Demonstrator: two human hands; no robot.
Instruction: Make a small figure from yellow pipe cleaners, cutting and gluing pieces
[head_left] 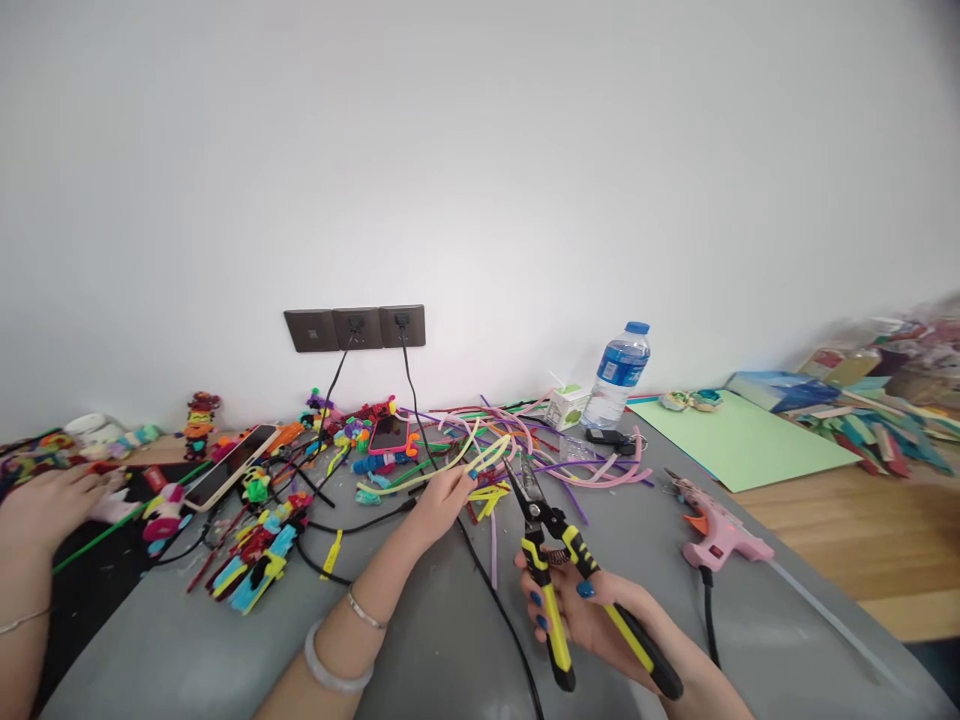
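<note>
My left hand (442, 497) is closed with thumb and fingers pinched on a pale yellow pipe cleaner (491, 454), which loops up beside the cutter tips. In my right hand (574, 605) is a pair of shears (553, 528) with black and yellow handles, a spring between them, and the jaws parted, pointing up and away from me. The jaws are near the yellow loop; whether they touch it I cannot tell. Behind both hands lies a loose heap of pink, purple and green pipe cleaners (600, 472). Short yellow pieces (489, 497) rest just beyond my left hand.
Another person's hand (52, 505) works at far left. A pink glue gun (724, 535) lies right, with its cord. Black cables (480, 575) cross the grey table. A water bottle (619, 375), phones (234, 466), pipe-cleaner figures (259, 555) and green paper (750, 440) lie around.
</note>
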